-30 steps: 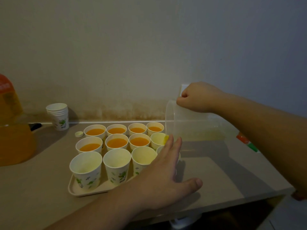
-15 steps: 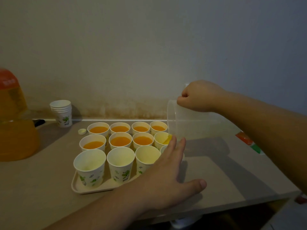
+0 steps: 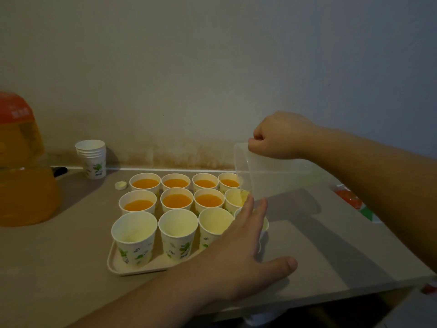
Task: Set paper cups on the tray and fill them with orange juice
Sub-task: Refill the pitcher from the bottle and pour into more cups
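We tip the clear plastic jug with our right hand curled round its top, over the paper cup at the tray's right edge. Our left hand lies flat and spread beside the front-right cup. Cups are light and tip easily; hold their sides. The bottle's label is too blurry to read.

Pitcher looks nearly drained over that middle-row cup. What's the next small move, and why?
Probably right the pitcher and refill it from the juice jug: it is tipped steeply in the right hand, only a trickle reaches the cup, and the front row is empty.
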The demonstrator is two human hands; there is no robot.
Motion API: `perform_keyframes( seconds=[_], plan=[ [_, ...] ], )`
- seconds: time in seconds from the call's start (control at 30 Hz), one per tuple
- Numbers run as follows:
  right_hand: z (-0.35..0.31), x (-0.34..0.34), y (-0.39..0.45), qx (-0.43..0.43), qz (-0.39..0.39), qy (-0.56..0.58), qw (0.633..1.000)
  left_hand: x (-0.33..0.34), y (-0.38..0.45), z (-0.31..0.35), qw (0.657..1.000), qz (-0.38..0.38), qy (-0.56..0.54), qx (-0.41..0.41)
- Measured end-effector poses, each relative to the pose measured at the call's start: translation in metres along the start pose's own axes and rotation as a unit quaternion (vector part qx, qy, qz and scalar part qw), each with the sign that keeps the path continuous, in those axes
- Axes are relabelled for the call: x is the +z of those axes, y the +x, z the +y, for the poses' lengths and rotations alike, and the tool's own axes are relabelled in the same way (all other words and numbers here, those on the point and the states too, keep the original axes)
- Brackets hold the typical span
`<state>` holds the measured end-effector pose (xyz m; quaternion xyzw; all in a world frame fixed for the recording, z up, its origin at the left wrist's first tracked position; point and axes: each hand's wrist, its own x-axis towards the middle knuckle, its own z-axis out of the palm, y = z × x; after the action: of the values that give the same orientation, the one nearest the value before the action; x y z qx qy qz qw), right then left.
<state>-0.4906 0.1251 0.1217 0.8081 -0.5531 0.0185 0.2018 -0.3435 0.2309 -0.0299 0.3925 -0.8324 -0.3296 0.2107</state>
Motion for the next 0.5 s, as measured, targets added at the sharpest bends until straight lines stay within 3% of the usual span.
perform_keyframes(
  seconds=[0.5],
  plan=[
    [-0.014,-0.004,-0.003,-0.034,0.008,-0.04,0.999,0.002,-0.001,-0.004,1.0,0.005,-0.02,0.004]
  ],
)
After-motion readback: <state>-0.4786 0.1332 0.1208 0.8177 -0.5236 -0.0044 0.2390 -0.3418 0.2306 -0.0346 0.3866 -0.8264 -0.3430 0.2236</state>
